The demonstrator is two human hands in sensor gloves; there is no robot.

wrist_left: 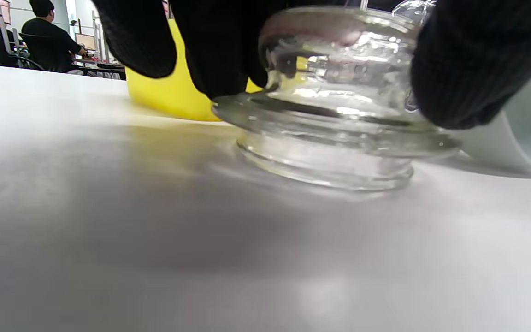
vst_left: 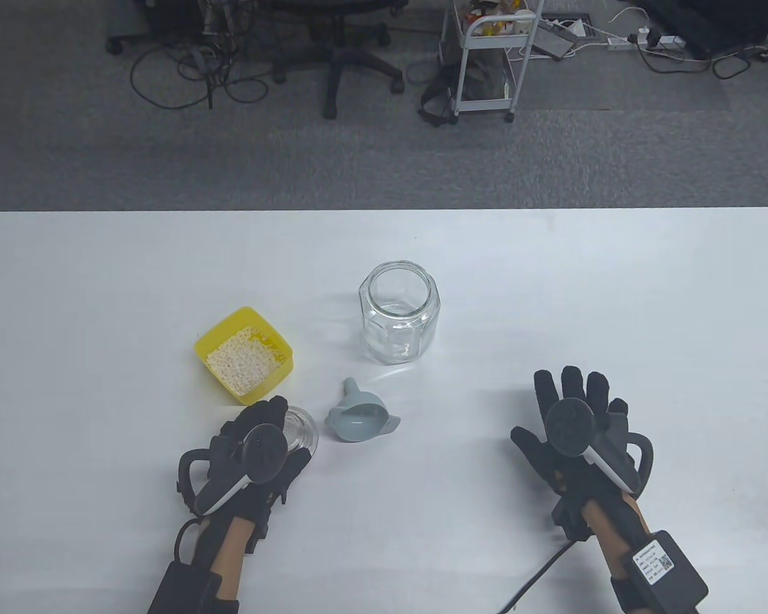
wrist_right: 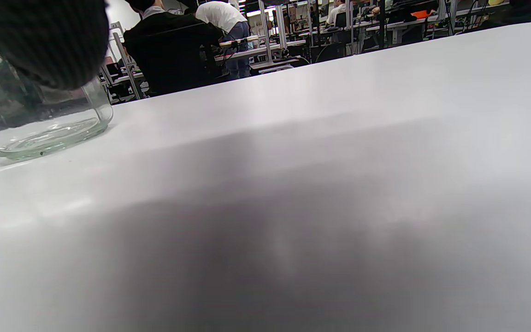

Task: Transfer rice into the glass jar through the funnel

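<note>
- One white table (vst_left: 102, 288) is being used as the work surface, with everything set out near its middle and front.
- One glass jar (vst_left: 399, 313) is being left upright and uncovered at the centre, well apart from both hands.
- One yellow tub (vst_left: 243, 354) of rice (vst_left: 240, 361) is being kept left of the jar, just beyond the left hand.
- One grey funnel (vst_left: 358, 419) is lying on its side, its spout pointing away toward the jar; it is judged nearer the left hand, just to that hand's right.
- One glass lid (wrist_left: 334, 124) is being gripped from above by the left hand (vst_left: 256, 448), fingers closed around its top as it rests on the table.
- The right hand (vst_left: 576, 428) is being held flat and spread, gripping nothing.
</note>
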